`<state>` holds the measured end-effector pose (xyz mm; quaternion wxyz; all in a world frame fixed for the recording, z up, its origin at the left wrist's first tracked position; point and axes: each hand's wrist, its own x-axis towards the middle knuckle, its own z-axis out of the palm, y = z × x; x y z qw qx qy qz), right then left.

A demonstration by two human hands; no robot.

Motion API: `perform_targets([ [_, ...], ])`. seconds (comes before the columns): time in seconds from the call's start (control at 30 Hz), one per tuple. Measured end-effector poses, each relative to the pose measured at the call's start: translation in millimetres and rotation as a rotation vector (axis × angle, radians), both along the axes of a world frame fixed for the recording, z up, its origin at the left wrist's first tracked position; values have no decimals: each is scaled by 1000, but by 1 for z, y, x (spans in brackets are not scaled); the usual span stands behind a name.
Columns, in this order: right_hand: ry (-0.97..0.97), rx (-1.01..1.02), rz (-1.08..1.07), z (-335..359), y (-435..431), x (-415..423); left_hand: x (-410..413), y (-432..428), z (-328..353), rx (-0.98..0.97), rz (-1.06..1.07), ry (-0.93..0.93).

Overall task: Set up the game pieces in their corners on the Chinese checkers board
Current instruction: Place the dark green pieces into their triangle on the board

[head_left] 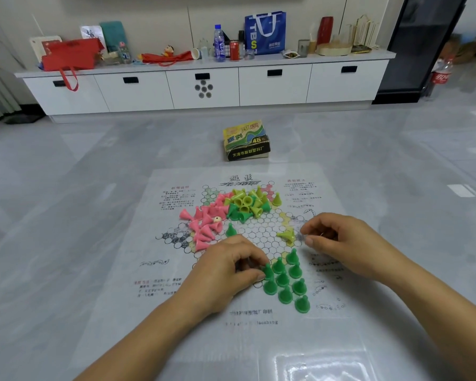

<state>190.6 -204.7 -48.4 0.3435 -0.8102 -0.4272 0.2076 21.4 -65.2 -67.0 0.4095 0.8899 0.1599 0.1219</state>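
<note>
One paper Chinese checkers board [259,237] lies on the grey floor [66,174], one box [246,140] beyond its far edge; the left hand [226,273] pinches one of nine upright green pieces [285,295] in the board's near corner; the right hand [338,240], fingers curled, hovers beside two toppled yellow pieces [286,235]; whether it holds anything cannot be told.

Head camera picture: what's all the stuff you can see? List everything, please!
Board sheet: one, white, on the floor.
Standing green pieces: about nine, green, near corner.
Piled pieces: many, pink, yellow and green, board's far side.
Box: one, yellow-green, beyond the board.
Cabinet: one, white, along the wall.
Bag: one, blue, on the cabinet.
Left hand: one, pinching one green piece.
Right hand: one, fingers curled, over the board's right corner.
</note>
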Motion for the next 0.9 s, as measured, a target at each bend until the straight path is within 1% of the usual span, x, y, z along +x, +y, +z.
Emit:
perform_targets([
  [0.17, -22, -18, -10, 2, 5, 2, -2, 3, 2, -35, -5, -17],
  [0.23, -38, -19, -20, 2, 8, 5, -2, 6, 5, -9, 47, -63],
  [0.33, -51, 39, -49, 3, 16, 8, -3, 17, 12, 163, 225, -165],
  [0.43, -86, 91, -52, 2, 24, 8, 0, 29, 13, 318, 329, -124],
  [0.53, -116, 119, -43, 4, 33, 5, 7, 33, 7, 430, 331, -19],
  [0.63, -197, 143, -14, 3, 41, 3, 11, 34, 0, 498, 322, -3],
  [0.7, -281, 163, 33, 0, 46, 4, 12, 35, -1, 481, 328, -28],
  [0.8, -412, 130, 123, -5, 51, 6, 10, 34, -2, 454, 309, -54],
  [0.9, -438, 107, 185, -7, 58, 4, 9, 30, -2, 473, 268, -54],
])
